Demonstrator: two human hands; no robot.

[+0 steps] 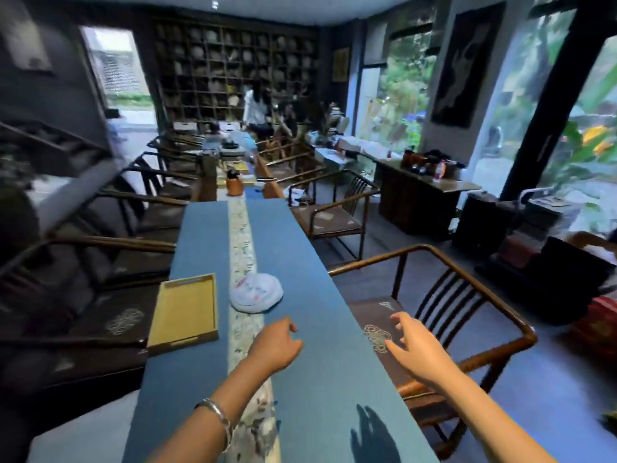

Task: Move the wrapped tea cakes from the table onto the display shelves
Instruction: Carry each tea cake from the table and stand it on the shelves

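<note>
My left hand (pixel 275 344): above the blue table cloth (pixel 317 362), fingers loosely bent, grasping nothing; a silver bangle (pixel 218 417) on the wrist.

My right hand (pixel 412 342): past the right edge of the table, over the seat of the near right chair (pixel 467 305), fingers spread and relaxed, grasping nothing. Its shadow falls on the cloth near me.

Wrapped tea cake (pixel 256 293): one, round, in white paper with red and blue print, blurred. It lies on the pale patterned runner (pixel 242 235) along the middle of the table, just beyond my left hand and not touching it.

Tray (pixel 183 312): yellow-lined with dark rim, flat on the cloth at the table's left edge, just left of the tea cake.

Orange jar (pixel 233 185): upright, farther along the table, with other small tea things behind it, too blurred to tell.

Dark wooden chairs (pixel 150 192): in a row along the left side; more on the right.

Display shelves (pixel 233 68): a dark grid of square compartments on the far wall, many holding pale round things.

Two people (pixel 257 108): at the far end of the table, before the shelves.

Side table (pixel 430 188): far right, by the windows, carrying dark vessels.
</note>
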